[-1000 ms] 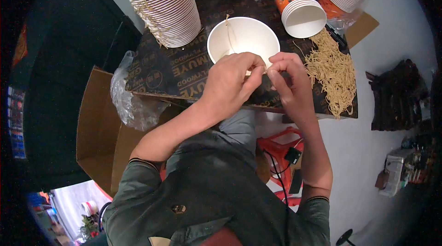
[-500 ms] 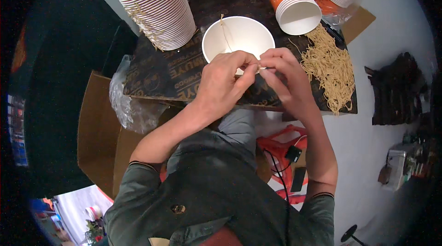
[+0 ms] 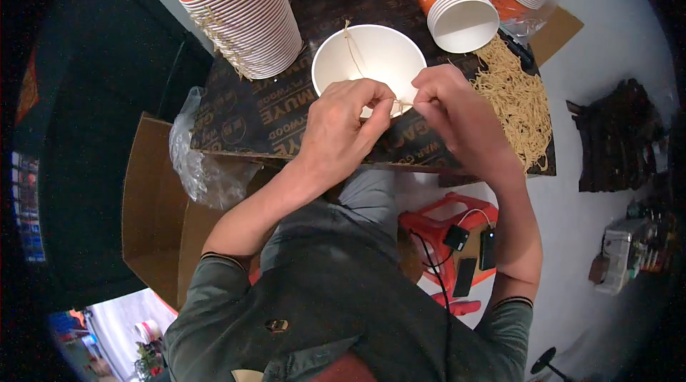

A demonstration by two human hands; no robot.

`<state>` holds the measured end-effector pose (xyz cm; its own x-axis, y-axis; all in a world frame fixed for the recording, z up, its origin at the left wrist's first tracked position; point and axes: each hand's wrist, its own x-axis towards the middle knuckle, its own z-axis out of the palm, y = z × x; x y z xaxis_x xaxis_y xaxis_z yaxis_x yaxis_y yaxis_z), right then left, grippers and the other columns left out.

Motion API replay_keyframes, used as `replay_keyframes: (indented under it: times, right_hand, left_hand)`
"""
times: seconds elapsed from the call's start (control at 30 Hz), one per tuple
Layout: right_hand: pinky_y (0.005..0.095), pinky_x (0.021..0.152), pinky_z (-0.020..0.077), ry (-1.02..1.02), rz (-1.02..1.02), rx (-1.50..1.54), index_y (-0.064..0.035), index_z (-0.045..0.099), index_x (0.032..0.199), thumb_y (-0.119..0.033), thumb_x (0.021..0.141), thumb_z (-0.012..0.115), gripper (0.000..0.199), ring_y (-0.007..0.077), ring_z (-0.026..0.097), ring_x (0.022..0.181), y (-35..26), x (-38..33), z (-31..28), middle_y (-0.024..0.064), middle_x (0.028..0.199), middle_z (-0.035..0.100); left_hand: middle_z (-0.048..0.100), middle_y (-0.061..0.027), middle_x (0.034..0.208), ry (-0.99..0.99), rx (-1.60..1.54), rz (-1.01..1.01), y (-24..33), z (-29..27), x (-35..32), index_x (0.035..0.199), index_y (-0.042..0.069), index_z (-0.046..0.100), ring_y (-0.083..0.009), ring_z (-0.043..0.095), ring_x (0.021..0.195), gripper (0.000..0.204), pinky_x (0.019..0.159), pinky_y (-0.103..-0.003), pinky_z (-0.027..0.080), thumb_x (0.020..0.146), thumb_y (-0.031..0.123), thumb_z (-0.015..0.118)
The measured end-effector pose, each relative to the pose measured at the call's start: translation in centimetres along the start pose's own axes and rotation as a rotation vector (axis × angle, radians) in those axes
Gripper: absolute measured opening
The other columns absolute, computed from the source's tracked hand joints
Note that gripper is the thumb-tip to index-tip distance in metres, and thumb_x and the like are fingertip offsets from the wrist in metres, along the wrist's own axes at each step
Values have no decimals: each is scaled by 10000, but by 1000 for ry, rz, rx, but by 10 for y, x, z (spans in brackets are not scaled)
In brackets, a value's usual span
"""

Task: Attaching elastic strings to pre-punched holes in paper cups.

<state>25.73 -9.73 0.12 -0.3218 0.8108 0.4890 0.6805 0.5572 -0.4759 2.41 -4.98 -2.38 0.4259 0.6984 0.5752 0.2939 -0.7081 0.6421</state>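
A white-lined paper bucket lies tipped on the dark table, its mouth facing me. At its far rim a tan cord is knotted and trails down inside. My left hand pinches a cord at the near rim, thumb against forefinger. Just right of it, my right hand is closed on the same cord, and a short taut stretch of cord shows between the two. The fingers hide part of the near rim.
A pile of loose tan cords covers the table's right side. Left stands a tall stack of nested orange buckets with cords on their rims. A short bucket stack lies behind the pile. A cardboard box and plastic bag are lower left.
My right hand has moved right, away from my left hand, drawing the cord out between them. My left hand stays nearly in place at the rim.
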Motion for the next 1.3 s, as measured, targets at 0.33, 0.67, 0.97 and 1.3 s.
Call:
replay_keyframes:
  times: [0.33, 0.67, 0.97, 1.3]
  right_hand:
    - [431, 879, 569, -34, 167, -160, -56, 601, 1074, -60, 1019, 670, 89, 400, 701, 1041, 3, -9, -13, 137, 1248, 683]
    - [309, 739, 586, 180, 592, 630, -33, 637, 1210, -220, 1131, 626, 203, 114, 685, 843, 11, -14, 18, 52, 996, 751]
    - [365, 591, 480, 158, 467, 100, -45, 720, 1063, -342, 1106, 656, 306, 184, 634, 625, -3, 10, 31, 99, 739, 700]
    - [542, 749, 536, -242, 408, -197, -21, 798, 896, -418, 1106, 597, 492, 473, 708, 831, -47, 46, -9, 259, 838, 711]
  left_hand:
    - [713, -144, 858, -2, 36, -29, 2, -1, 3, 931, 25, 673, -349, 703, 861, 74, 818, -450, 548, 892, 65, 720]
    - [751, -109, 943, -90, 144, 51, 5, -8, 0, 1129, 71, 727, -336, 707, 929, 266, 988, -493, 508, 908, 201, 796]
    - [722, -75, 967, -186, 262, 141, -6, -2, -12, 1184, 137, 734, -287, 723, 1005, 220, 1116, -542, 470, 968, 177, 733]
    - [654, -50, 984, -33, 312, 483, -29, -4, -30, 1356, 106, 693, -273, 665, 954, 442, 987, -462, 528, 924, 163, 618]
